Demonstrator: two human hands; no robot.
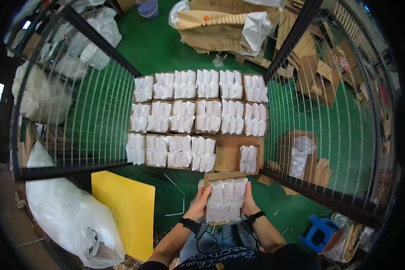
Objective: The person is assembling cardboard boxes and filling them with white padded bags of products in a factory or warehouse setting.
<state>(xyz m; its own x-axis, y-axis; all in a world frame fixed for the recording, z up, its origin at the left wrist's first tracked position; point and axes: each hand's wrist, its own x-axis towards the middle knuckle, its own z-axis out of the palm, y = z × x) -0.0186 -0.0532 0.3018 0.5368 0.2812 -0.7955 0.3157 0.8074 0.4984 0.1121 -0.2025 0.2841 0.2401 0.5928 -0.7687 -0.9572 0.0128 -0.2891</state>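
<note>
in the near row, a gap opens over the brown board (227, 148), bounded by the packed box (203, 153) on its left and the narrower box (248, 159) on its right; the middle row (209, 117) blocks it behind. the way in from the person's side is open, with the carton (226, 200) just before it. the left mesh panel (96, 105) and right mesh panel (321, 103) bar sideways passage; the yellow board (126, 209) stands left of the forearms, the blue stool (318, 234) right.

1 blue stool (329, 227) at lower right, 1 yellow board (125, 211) beside a translucent bag (69, 213), 1 purple bucket (148, 9), brown sack (213, 28), green floor (146, 51)
</note>
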